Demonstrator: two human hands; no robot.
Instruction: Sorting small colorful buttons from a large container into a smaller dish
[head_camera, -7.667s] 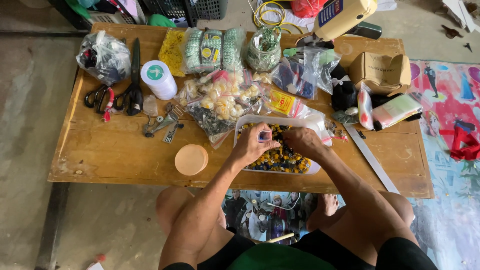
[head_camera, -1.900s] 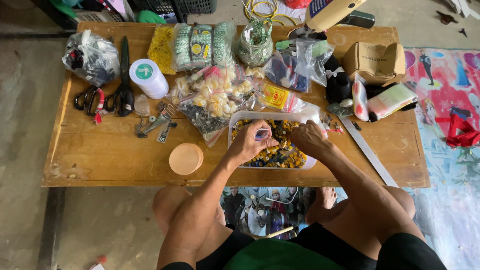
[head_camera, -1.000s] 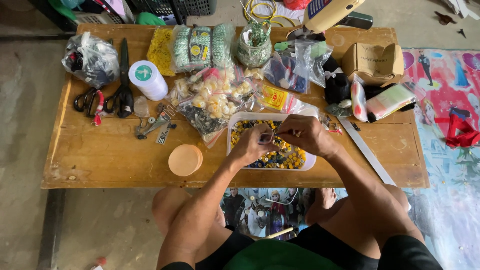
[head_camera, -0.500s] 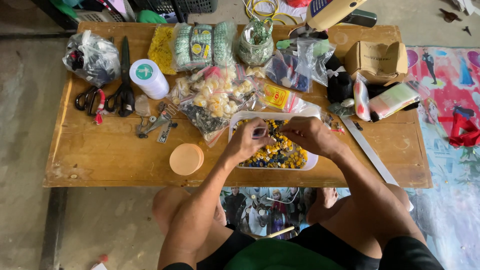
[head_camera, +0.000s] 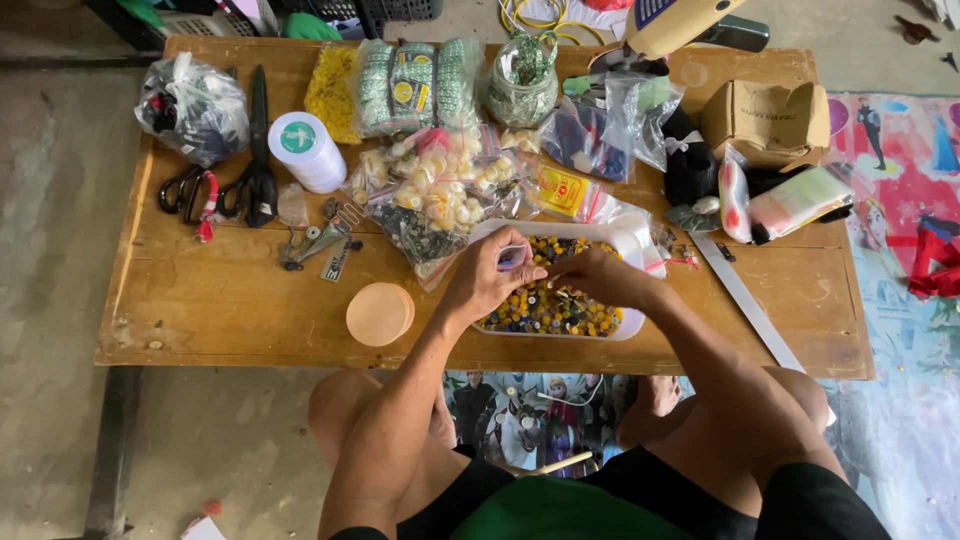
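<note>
Overhead view of a wooden tabletop (head_camera: 200, 300). Both hands meet over a white tray (head_camera: 630, 240) of small yellow and dark beads, at 6 o'clock near the front edge. The left hand (head_camera: 485, 285) pinches a small bluish piece (head_camera: 512, 257); the right hand (head_camera: 600, 278) has fingertips pressed together, holding what I cannot tell. Working low over the tray should catch any dropped beads. A round tan lid (head_camera: 380, 314) lies at 8 o'clock.

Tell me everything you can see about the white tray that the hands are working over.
The white tray is a shallow, plastic-looking rectangle with rounded corners, lying flat near the front edge of the wooden table. It is filled with small yellow and dark beads. The left hand and right hand are over it, hiding part of its rim. Clear bags press against its far side.
</note>
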